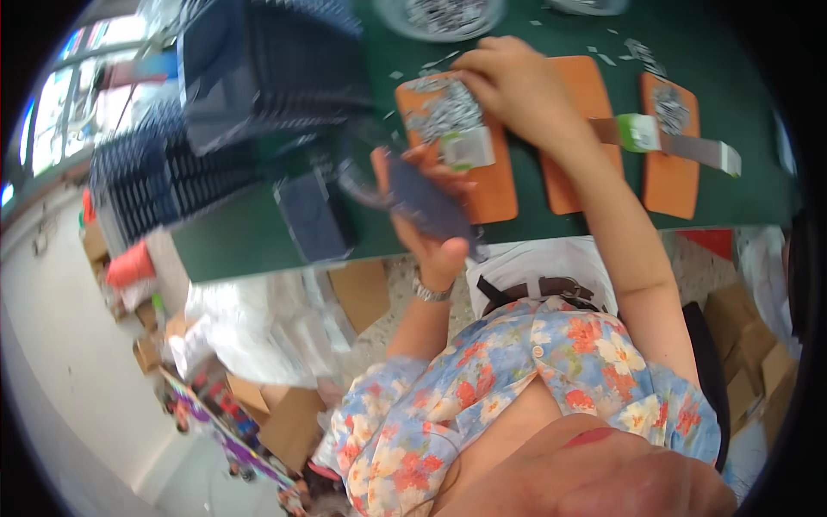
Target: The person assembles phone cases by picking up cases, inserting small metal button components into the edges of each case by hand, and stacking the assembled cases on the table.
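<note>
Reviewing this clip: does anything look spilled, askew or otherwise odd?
Yes, mildly: small silvery pieces lie strewn on the green tabletop, off the rightmost orange board and outside the round bowl, where similar ones are heaped, so they look spilled. The left hand holds a blurred dark blue flat item; damage there can't be judged.

Workshop, from where I stand: green bench, silvery bits heaped on orange boards, dark-blue stacks, cardboard boxes around.
</note>
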{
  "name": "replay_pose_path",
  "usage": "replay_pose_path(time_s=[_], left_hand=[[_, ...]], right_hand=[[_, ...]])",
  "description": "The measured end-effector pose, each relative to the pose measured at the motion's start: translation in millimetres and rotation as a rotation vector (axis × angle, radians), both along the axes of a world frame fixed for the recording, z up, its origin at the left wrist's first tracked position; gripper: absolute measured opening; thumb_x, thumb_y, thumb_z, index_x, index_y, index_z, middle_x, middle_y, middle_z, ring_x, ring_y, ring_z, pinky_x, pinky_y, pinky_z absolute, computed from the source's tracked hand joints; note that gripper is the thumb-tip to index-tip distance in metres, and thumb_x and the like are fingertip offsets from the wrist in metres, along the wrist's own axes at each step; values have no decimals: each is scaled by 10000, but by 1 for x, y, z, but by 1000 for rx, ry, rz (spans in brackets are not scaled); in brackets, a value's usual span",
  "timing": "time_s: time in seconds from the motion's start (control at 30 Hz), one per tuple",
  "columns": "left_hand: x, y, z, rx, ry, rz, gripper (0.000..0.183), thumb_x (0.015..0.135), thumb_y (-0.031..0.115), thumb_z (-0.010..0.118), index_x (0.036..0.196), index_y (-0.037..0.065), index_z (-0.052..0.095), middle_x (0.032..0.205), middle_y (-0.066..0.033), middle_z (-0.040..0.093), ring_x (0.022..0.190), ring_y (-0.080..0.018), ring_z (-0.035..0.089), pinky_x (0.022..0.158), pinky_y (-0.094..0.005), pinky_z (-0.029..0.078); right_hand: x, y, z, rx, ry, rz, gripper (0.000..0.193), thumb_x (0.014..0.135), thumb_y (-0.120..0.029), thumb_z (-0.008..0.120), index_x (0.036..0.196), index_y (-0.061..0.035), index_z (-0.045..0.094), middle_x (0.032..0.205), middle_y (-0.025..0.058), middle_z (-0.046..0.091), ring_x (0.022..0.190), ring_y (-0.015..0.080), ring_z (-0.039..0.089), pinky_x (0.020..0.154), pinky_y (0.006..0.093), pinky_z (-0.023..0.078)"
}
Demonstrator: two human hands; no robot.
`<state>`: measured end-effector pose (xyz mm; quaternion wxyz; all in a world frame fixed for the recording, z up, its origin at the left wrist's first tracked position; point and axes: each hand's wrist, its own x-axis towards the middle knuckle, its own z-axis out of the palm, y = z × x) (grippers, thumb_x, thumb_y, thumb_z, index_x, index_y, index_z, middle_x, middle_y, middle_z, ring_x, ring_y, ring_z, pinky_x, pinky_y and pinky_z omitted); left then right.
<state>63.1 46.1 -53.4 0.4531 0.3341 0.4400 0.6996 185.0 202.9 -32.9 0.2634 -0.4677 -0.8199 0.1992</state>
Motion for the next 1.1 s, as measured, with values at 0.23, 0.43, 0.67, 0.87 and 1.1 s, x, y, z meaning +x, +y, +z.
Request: replay_pose_path(time_s=[0.23, 0.43, 0.67, 0.87, 1.1], left_hand=[[78, 1, 9, 24, 262, 76, 1139, 745, 728, 622, 1512, 77, 87, 1022, -193, 623, 862, -260, 672, 733, -332, 561], [134, -3, 41, -11, 242, 58, 1200, 731, 774, 579, 1528, 73, 19, 1014, -180, 595, 796, -215, 658, 600, -252, 520], [92, -13, 47, -44, 229, 21, 1083, 725, 715, 664, 1451, 44, 222, 1018, -168, 644, 850, -225, 677, 707, -319, 564], [22, -42, 24, 52, 17, 12, 1185, 694, 546, 807, 1510, 43, 110, 1353, -106, 426, 979, -190, 599, 822, -321, 523], [-19, -59, 14, 173, 138, -17, 1151, 761, 559, 742, 1527, 72, 33, 1385, -151, 378, 990, -215, 595, 805, -337, 551]], right_hand=[[67, 9, 10, -45, -109, 42, 159, 833, -250, 625, 798, -101, 666, 883, 79, 642, 895, 279, 618, 751, 416, 489], [122, -9, 23, -63, 222, 21, 149, 814, -276, 670, 812, -128, 686, 823, 10, 622, 862, 219, 584, 714, 396, 440], [106, -32, 71, -343, 727, 115, 219, 875, -251, 664, 870, -32, 649, 844, 92, 620, 819, 220, 614, 717, 336, 473], [40, -74, 106, -374, 701, 272, 203, 870, -224, 678, 851, -22, 688, 760, 41, 645, 715, 110, 581, 627, 265, 455], [-5, -95, 106, -268, 421, 363, 214, 934, -187, 612, 845, 3, 566, 787, -12, 473, 654, 48, 421, 591, 218, 330]])
